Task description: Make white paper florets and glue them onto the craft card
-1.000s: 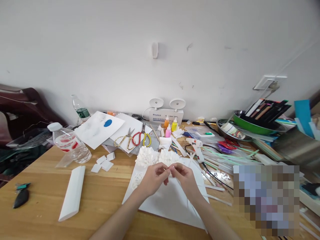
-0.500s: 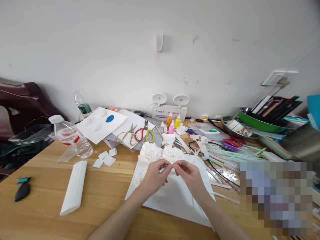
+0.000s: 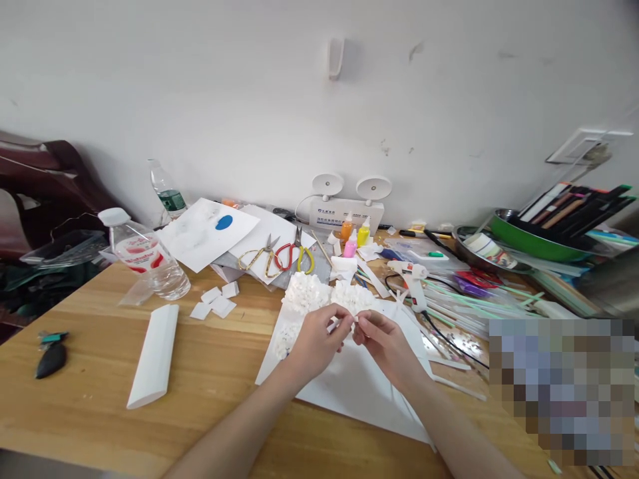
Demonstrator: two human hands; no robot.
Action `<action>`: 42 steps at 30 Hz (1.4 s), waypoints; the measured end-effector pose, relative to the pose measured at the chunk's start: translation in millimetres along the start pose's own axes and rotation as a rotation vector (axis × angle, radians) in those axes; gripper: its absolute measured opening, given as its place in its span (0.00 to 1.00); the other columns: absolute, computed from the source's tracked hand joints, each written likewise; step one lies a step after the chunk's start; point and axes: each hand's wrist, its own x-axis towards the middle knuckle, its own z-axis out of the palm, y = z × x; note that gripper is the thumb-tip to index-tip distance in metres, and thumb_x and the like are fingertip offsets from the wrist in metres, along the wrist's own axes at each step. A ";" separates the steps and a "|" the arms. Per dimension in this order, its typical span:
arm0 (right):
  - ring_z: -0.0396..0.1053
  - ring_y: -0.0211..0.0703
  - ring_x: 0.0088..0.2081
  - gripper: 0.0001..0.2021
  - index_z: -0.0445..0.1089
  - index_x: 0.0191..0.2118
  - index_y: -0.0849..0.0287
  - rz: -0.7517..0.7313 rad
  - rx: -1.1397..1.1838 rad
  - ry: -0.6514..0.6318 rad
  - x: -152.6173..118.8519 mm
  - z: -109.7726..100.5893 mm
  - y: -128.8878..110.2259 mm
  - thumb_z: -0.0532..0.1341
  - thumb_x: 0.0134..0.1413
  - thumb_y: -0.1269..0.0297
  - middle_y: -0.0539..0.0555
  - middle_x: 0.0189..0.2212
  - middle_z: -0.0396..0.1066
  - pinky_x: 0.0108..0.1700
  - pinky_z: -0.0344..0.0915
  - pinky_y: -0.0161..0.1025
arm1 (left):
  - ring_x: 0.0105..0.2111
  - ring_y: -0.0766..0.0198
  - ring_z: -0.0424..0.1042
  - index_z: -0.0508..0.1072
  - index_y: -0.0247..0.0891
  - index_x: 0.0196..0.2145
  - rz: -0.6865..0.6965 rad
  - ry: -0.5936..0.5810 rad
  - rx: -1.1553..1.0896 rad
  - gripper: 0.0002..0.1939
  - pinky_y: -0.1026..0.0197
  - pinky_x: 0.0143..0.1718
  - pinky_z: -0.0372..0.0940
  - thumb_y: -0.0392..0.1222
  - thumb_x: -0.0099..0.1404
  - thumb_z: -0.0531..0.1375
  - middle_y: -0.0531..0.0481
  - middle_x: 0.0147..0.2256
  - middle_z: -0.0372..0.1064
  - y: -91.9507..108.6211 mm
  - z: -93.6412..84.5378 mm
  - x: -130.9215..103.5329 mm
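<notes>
My left hand (image 3: 319, 339) and my right hand (image 3: 387, 346) meet fingertip to fingertip above a white sheet (image 3: 349, 399). Both are closed in a pinch on a small white strip (image 3: 355, 319), probably paper; most of it is hidden by the fingers. Just behind the hands, white crumpled clusters (image 3: 305, 293) made of many little pieces lie on the sheet's far part. Another cluster (image 3: 286, 340), with dark specks, sits left of my left hand. Loose thin white strips (image 3: 452, 361) lie right of my right hand.
A glue gun (image 3: 413, 283) stands behind on the right, its cable trailing forward. Scissors (image 3: 262, 256) and pliers (image 3: 295, 253) rest on papers at the back. A water bottle (image 3: 150, 259), paper squares (image 3: 222, 306) and a white foam-like block (image 3: 154, 356) are on the left. Paint bottles (image 3: 351, 245) stand behind.
The view has shifted, so everything sits slightly more to the right and higher. My hands stay together in a pinch, with a bit of white now showing between the fingertips.
</notes>
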 end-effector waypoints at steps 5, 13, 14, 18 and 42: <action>0.57 0.33 0.24 0.06 0.70 0.27 0.57 -0.038 -0.065 0.020 0.0 0.9 0.3 0.65 0.41 0.63 0.47 0.21 0.62 0.30 0.56 0.35 | 0.18 0.72 0.63 0.68 0.37 0.28 0.072 0.019 0.153 0.12 0.68 0.22 0.59 0.44 0.62 0.49 0.53 0.23 0.65 0.4 -0.7 -0.4; 0.58 0.34 0.24 0.07 0.70 0.28 0.57 -0.095 -0.162 0.054 0.2 -0.4 0.3 0.64 0.41 0.61 0.47 0.22 0.63 0.30 0.58 0.35 | 0.24 0.68 0.65 0.69 0.37 0.30 0.167 0.030 0.354 0.11 0.67 0.27 0.58 0.41 0.63 0.49 0.51 0.28 0.68 -0.8 -2.5 0.2; 0.58 0.34 0.24 0.07 0.69 0.28 0.57 -0.107 -0.191 0.064 0.2 -0.7 0.6 0.64 0.41 0.61 0.48 0.22 0.64 0.30 0.58 0.35 | 0.25 0.68 0.66 0.69 0.37 0.31 0.179 0.036 0.376 0.11 0.66 0.27 0.58 0.41 0.63 0.49 0.51 0.28 0.68 -1.5 -2.5 0.2; 0.62 0.38 0.28 0.07 0.68 0.28 0.58 -0.216 -0.370 0.129 -1.2 -0.3 1.8 0.63 0.42 0.60 0.51 0.25 0.66 0.32 0.60 0.36 | 0.29 0.65 0.66 0.69 0.38 0.33 0.208 0.047 0.422 0.11 0.65 0.30 0.58 0.41 0.63 0.48 0.49 0.31 0.69 -4.2 -1.6 -0.1; 0.62 0.39 0.28 0.01 0.66 0.29 0.57 -0.608 -0.782 0.278 -12.6 6.7 1.7 0.58 0.48 0.67 0.51 0.25 0.64 0.32 0.61 0.38 | 0.28 0.66 0.66 0.70 0.38 0.31 0.248 0.131 0.374 0.09 0.64 0.31 0.60 0.39 0.61 0.50 0.49 0.29 0.71 -2.9 5.2 -2.5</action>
